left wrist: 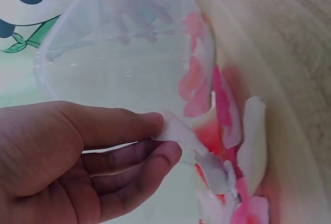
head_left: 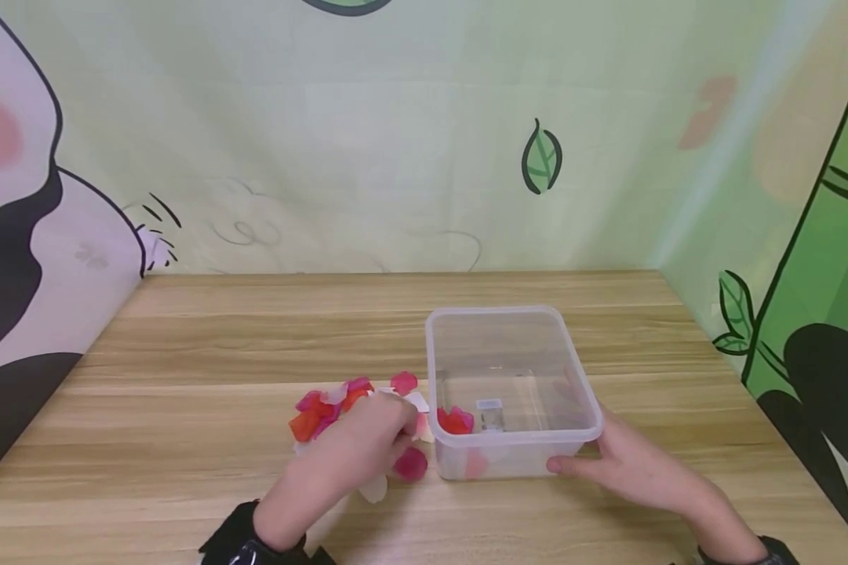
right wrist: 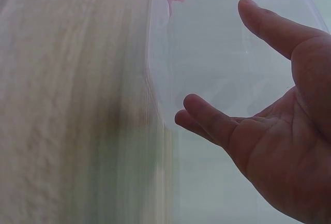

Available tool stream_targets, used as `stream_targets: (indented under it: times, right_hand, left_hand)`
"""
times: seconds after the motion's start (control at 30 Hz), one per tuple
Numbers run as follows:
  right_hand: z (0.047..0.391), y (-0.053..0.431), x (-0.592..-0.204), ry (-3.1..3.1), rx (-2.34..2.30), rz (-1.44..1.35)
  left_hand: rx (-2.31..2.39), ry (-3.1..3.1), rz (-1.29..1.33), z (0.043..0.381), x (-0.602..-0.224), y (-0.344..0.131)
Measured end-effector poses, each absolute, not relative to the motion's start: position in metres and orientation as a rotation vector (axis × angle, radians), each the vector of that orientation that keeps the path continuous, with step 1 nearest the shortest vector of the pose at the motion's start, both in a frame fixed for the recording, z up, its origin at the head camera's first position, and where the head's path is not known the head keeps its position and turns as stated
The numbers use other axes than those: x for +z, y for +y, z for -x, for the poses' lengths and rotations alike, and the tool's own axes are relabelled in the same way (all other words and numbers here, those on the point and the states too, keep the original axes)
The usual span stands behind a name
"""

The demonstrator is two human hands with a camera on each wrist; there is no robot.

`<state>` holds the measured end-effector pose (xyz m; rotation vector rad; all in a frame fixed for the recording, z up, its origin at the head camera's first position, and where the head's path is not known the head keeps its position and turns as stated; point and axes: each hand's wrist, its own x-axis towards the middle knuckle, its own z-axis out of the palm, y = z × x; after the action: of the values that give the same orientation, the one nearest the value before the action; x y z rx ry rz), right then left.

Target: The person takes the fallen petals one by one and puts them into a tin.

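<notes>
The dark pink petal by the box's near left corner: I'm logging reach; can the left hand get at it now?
Probably yes: the dark pink petal lies in plain view outside the box, close to the left hand, though that hand pinches a white petal.

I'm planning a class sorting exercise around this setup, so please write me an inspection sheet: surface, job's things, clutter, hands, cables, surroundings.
Surface: wood-grain table.
Job's things: translucent open container, a few red and pink petals toward its near left corner; loose petals on the table to its left.
Clutter: nothing seen.
Hands: left hand pinches a white petal; right hand spread at the container's near right corner.
Cables: nothing seen.
Surroundings: cartoon-printed backdrop behind and on both sides.
</notes>
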<state>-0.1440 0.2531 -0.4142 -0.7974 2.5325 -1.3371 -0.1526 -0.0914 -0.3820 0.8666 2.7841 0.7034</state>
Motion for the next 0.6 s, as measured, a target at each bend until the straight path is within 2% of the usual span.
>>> stream_targets:
  times: [0.6]
  right_hand:
    - [0.144, 0.253, -0.414, 2.534, -1.329, 0.791]
  left_hand:
    - [0.800, 2.812, -0.941, 0.148, -0.355, -0.102]
